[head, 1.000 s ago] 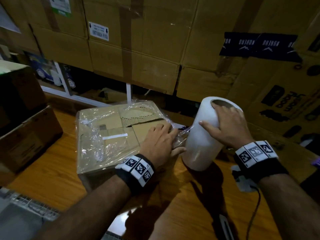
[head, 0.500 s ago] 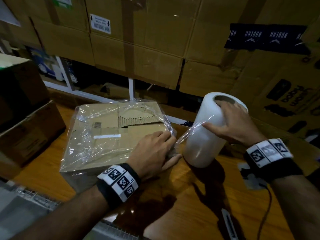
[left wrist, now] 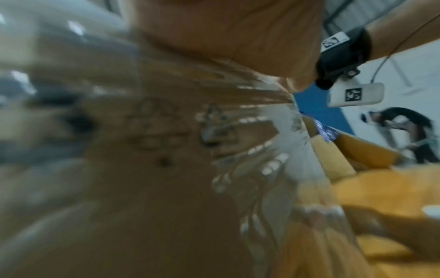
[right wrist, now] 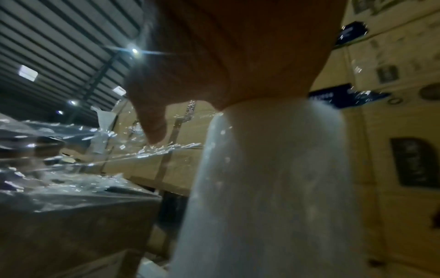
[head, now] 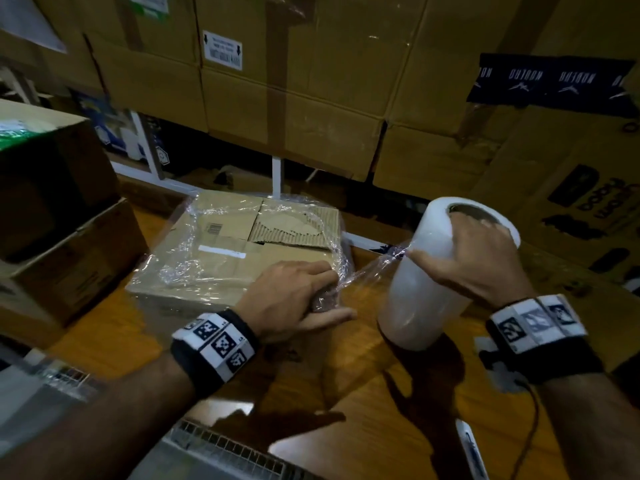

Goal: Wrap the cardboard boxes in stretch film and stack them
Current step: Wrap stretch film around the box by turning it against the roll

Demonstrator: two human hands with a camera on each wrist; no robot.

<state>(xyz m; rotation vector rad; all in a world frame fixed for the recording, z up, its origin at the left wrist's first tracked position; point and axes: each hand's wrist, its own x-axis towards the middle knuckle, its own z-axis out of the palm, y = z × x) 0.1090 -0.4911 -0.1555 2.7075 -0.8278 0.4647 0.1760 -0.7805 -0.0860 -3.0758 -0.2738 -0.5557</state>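
Mid-wrap on a wooden table [head: 398,427]: one cardboard box [head: 221,251] near the table's far edge, top already under crinkled clear stretch film [head: 180,268], with a band of the same film strung taut from the box's near right corner across to the roll of stretch film [head: 426,292]. Left hand [head: 294,299] laid palm-down on that corner, fingers over the bunched film and thumb stretched out along the side, pinning the film rather than clutching it, to judge by the head view; left wrist view too blurred to add more than film over cardboard. Right hand [head: 474,261] clenched on the upper end of the roll, fingertips hooked into the core opening and thumb pressed to the roll's side where the film peels off; roll upright, apparently lifted just clear of the table, beside the box and apart from it. Judged about midway for this box: top covered, front side apparently bare cardboard, film uncut from the roll. Left to do, by the look of it: more turns, a tear-off, then stacking. Two brown boxes [head: 59,216] piled at the table's left edge, no film visible on them; a wall of large cartons [head: 311,98] behind.
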